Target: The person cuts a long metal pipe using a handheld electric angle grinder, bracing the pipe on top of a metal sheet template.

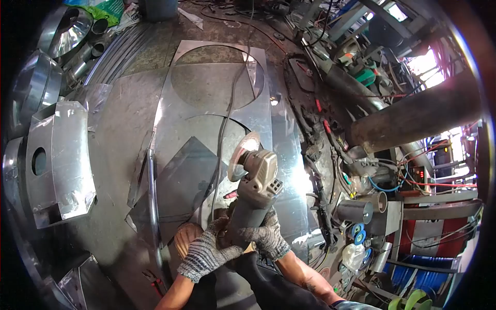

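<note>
An angle grinder (pixel 257 181) is held up in front of me, its head pointing away and its disc (pixel 242 157) facing left. My right hand (pixel 269 238), in a grey knitted glove, wraps round the right side of the grinder's body. My left hand (pixel 207 252), gloved the same way, closes at the lower left of the body, by its rear end; its fingertips are partly hidden. The disc is apart from the metal sheet (pixel 161 111) below, which has large round cut-outs. A dark cable (pixel 226 124) runs across the sheet.
A metal tube (pixel 153 206) and a dark angular sheet (pixel 188 170) lie on the left. Further left stands a bent metal piece with a hole (pixel 67 160). Cables (pixel 315 139), a large pipe (pixel 413 116) and a cylinder (pixel 354 211) crowd the right. Red-handled pliers (pixel 154 281) lie near me.
</note>
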Demonstrator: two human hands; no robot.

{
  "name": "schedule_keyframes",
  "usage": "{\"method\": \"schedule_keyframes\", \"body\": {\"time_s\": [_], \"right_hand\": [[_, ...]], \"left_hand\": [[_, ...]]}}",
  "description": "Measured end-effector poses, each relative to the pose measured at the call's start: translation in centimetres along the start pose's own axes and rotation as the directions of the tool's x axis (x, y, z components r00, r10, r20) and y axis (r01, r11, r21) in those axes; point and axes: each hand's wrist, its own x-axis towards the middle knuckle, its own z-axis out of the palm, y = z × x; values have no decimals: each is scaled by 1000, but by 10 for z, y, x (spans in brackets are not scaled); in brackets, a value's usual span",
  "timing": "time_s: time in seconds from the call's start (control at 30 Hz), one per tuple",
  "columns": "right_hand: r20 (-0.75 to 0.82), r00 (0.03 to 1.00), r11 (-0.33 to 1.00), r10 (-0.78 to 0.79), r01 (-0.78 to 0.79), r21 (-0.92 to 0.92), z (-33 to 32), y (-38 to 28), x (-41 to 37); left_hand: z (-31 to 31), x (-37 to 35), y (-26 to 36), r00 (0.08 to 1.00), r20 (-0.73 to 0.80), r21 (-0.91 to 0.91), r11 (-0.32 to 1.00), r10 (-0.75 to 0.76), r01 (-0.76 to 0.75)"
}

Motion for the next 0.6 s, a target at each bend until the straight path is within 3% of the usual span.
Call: {"method": "schedule_keyframes", "body": {"time_s": [0.1, 0.17, 0.2, 0.23, 0.3, 0.33, 0.37, 0.4, 0.43, 0.47, 0.5, 0.53, 0.6], "right_hand": [[-35, 999, 991, 9, -13, -133, 2, 1, -5], [-24, 998, 987, -58, 53, -153, 1, 3, -6], [-51, 999, 971, -17, 4, -240, 3, 0, -8], [-54, 998, 972, -14, 1, -236, 5, -2, -8], [-56, 995, 982, -85, 74, -171, 8, -1, -7], [-65, 997, 999, -46, 46, 5, 11, 2, -5], [-44, 998, 999, 36, -34, 35, 9, 0, -3], [84, 993, 992, 88, -95, 80, 8, -10, 1], [217, 969, 982, 121, -149, 114, 10, -18, 11], [233, 962, 978, 138, -170, 120, 15, -16, 17], [271, 960, 961, 71, -139, 238, 19, -12, 22], [298, 955, 930, -2, -108, 352, 22, -9, 23], [268, 962, 928, 59, -152, 340, 16, 13, 24]], "left_hand": [[5, 3, 3, 995, 97, -25, 999, 38, -36], [14, 7, -6, 982, 181, -13, 998, -50, 53], [21, 12, -14, 984, 169, 101, 994, -61, 44], [26, 13, -21, 983, 172, 104, 993, -64, 47], [28, 12, -7, 999, -24, 24, 999, 34, -34], [21, 8, 5, 998, 0, 113, 991, -71, 70], [15, 6, 16, 994, -5, 109, 988, -105, 105], [10, 3, 22, 996, -22, 66, 994, -84, 85], [9, 0, 24, 997, -49, 25, 998, -52, 53], [14, 1, 22, 960, -241, 2, 989, 143, -146], [15, -2, 22, 960, -250, 2, 992, 125, -128], [14, -2, 24, 942, -310, 72, 992, 124, -107], [9, 0, 31, 910, -385, 169, 981, 154, -95]]}}
